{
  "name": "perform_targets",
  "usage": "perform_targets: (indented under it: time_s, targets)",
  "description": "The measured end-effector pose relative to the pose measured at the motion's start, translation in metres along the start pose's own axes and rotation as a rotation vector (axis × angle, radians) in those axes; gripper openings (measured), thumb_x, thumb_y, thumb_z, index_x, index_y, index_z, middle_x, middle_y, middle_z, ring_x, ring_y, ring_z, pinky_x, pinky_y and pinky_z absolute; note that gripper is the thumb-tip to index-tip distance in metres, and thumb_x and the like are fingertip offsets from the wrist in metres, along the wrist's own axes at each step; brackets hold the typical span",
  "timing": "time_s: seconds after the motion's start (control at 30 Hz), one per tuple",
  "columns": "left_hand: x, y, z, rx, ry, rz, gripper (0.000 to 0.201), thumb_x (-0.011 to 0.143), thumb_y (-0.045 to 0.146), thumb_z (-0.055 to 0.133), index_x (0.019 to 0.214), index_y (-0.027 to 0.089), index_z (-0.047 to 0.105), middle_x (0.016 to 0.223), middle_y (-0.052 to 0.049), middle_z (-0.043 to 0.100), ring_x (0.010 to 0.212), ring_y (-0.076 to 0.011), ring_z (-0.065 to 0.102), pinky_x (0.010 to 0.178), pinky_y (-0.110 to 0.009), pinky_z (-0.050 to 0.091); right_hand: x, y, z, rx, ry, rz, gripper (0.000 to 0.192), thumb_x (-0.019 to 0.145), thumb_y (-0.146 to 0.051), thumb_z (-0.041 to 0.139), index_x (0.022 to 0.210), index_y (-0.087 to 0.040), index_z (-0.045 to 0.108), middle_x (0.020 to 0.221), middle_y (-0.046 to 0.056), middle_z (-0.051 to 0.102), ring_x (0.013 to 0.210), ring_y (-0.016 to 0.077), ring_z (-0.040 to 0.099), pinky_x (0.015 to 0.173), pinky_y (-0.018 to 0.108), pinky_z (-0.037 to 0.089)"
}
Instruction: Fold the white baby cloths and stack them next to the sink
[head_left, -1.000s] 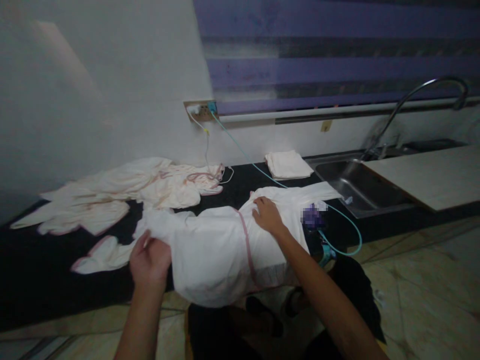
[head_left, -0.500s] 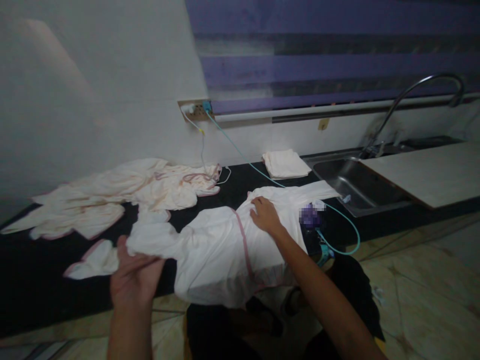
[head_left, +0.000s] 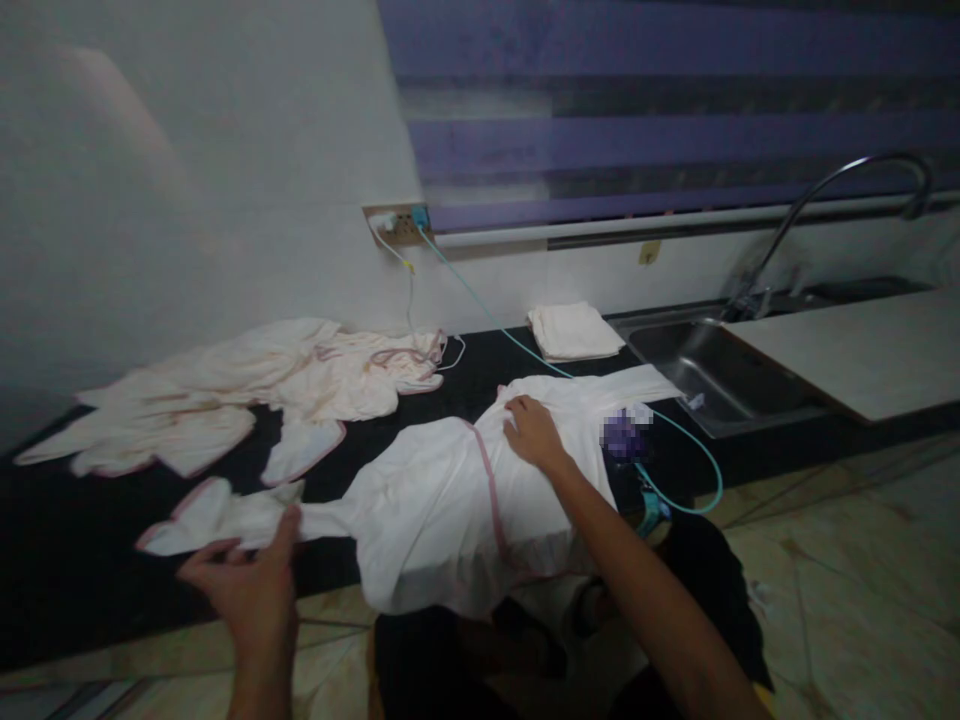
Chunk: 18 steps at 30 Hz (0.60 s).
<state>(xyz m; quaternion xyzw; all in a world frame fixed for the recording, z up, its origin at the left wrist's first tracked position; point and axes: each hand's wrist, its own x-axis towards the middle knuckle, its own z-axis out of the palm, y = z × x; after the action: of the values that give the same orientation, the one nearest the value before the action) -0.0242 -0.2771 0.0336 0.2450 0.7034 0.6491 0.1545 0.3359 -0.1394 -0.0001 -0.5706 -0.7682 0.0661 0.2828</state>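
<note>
Head view shows us bent over a dark counter (head_left: 45, 560). Our right hand (head_left: 529, 432) lies flat, fingers loose, on the middle of a white pink-trimmed garment (head_left: 442, 510) at frame centre, seemingly pinning it so it stays put. Our left hand (head_left: 247, 590), lower left, is spread open, its thumb touching the garment's stretched-out sleeve (head_left: 225, 515), grasping nothing. More pale clothes (head_left: 225, 390) lie heaped at the left, a folded cloth (head_left: 574, 330) sits beside the sink (head_left: 712, 375) at the right.
</note>
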Motion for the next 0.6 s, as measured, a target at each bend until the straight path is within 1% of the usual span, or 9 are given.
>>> perform_targets:
  time_s: [0.07, 0.13, 0.23, 0.33, 0.37, 0.4, 0.47, 0.53, 0.6]
  targets:
    - [0.006, -0.001, -0.006, 0.306, -0.022, 0.041, 0.060, 0.061, 0.048, 0.087, 0.095, 0.024, 0.044, 0.082, 0.004, 0.049, 0.070, -0.0144, 0.048, 0.066, -0.030, 0.042, 0.000, 0.000, 0.000, 0.001, -0.001, -0.001, 0.031, 0.099, -0.025, 0.056, 0.127, -0.015, 0.063, 0.130, 0.015, 0.064, 0.123, 0.0275, 0.056, 0.108, 0.040, 0.043]
    - [0.011, -0.002, -0.012, 0.587, -0.125, 0.120, 0.046, 0.074, 0.059, 0.072, 0.079, 0.023, 0.043, 0.068, 0.003, 0.043, 0.064, -0.0159, 0.042, 0.066, -0.032, 0.038, 0.000, 0.001, 0.000, 0.002, -0.001, 0.002, 0.031, 0.099, -0.025, 0.056, 0.127, -0.015, 0.063, 0.130, 0.015, 0.064, 0.123, 0.0277, 0.056, 0.108, 0.041, 0.043]
    - [0.019, 0.000, -0.019, 0.887, -0.303, 0.184, 0.046, 0.086, 0.064, 0.051, 0.065, 0.025, 0.039, 0.063, -0.003, 0.045, 0.066, -0.0238, 0.048, 0.073, -0.039, 0.043, -0.001, 0.001, 0.000, 0.004, -0.002, 0.008, 0.032, 0.099, -0.025, 0.056, 0.128, -0.015, 0.063, 0.130, 0.015, 0.064, 0.123, 0.0275, 0.056, 0.109, 0.040, 0.042]
    - [0.022, 0.010, -0.018, 1.006, -0.397, 0.092, 0.050, 0.093, 0.062, 0.039, 0.061, 0.024, 0.044, 0.067, -0.011, 0.053, 0.079, -0.0341, 0.059, 0.088, -0.050, 0.049, -0.001, 0.001, -0.001, 0.004, -0.005, 0.011, 0.032, 0.099, -0.025, 0.056, 0.129, -0.015, 0.063, 0.131, 0.015, 0.063, 0.124, 0.0271, 0.056, 0.109, 0.040, 0.042]
    - [0.022, 0.013, -0.017, 0.953, -0.415, 0.019, 0.051, 0.096, 0.059, 0.038, 0.061, 0.022, 0.048, 0.068, -0.013, 0.056, 0.082, -0.0355, 0.062, 0.093, -0.052, 0.050, -0.001, 0.001, -0.001, 0.003, -0.006, 0.010, 0.032, 0.099, -0.025, 0.056, 0.128, -0.015, 0.063, 0.131, 0.015, 0.063, 0.124, 0.0271, 0.056, 0.109, 0.040, 0.042]
    - [0.020, 0.017, -0.015, 0.828, -0.420, -0.058, 0.051, 0.098, 0.055, 0.038, 0.065, 0.020, 0.053, 0.069, -0.013, 0.059, 0.084, -0.0350, 0.064, 0.097, -0.053, 0.050, -0.001, 0.001, -0.001, 0.002, -0.006, 0.010, 0.032, 0.099, -0.025, 0.056, 0.128, -0.015, 0.063, 0.131, 0.015, 0.064, 0.124, 0.0271, 0.056, 0.109, 0.040, 0.042]
    - [0.014, 0.021, -0.008, 0.386, -0.392, -0.215, 0.045, 0.101, 0.050, 0.041, 0.082, 0.016, 0.063, 0.076, -0.011, 0.067, 0.082, -0.0303, 0.068, 0.098, -0.052, 0.054, -0.001, 0.000, -0.001, 0.001, -0.004, 0.009, 0.032, 0.099, -0.025, 0.056, 0.128, -0.015, 0.063, 0.130, 0.015, 0.064, 0.123, 0.0272, 0.056, 0.109, 0.040, 0.042]
    - [0.005, 0.023, 0.001, -0.121, -0.396, -0.347, 0.035, 0.102, 0.046, 0.043, 0.102, 0.018, 0.065, 0.088, -0.008, 0.073, 0.083, -0.0253, 0.071, 0.095, -0.049, 0.057, -0.001, 0.000, -0.002, 0.002, -0.003, 0.009, 0.031, 0.099, -0.025, 0.056, 0.128, -0.015, 0.064, 0.130, 0.015, 0.064, 0.123, 0.0272, 0.056, 0.109, 0.040, 0.042]
    - [-0.003, 0.023, 0.010, -0.474, -0.440, -0.469, 0.030, 0.102, 0.040, 0.046, 0.114, 0.021, 0.066, 0.098, -0.007, 0.075, 0.087, -0.0224, 0.072, 0.095, -0.046, 0.058, -0.001, 0.000, -0.002, 0.004, -0.003, 0.010, 0.031, 0.099, -0.025, 0.056, 0.128, -0.015, 0.064, 0.130, 0.015, 0.064, 0.123, 0.0273, 0.056, 0.109, 0.040, 0.042]
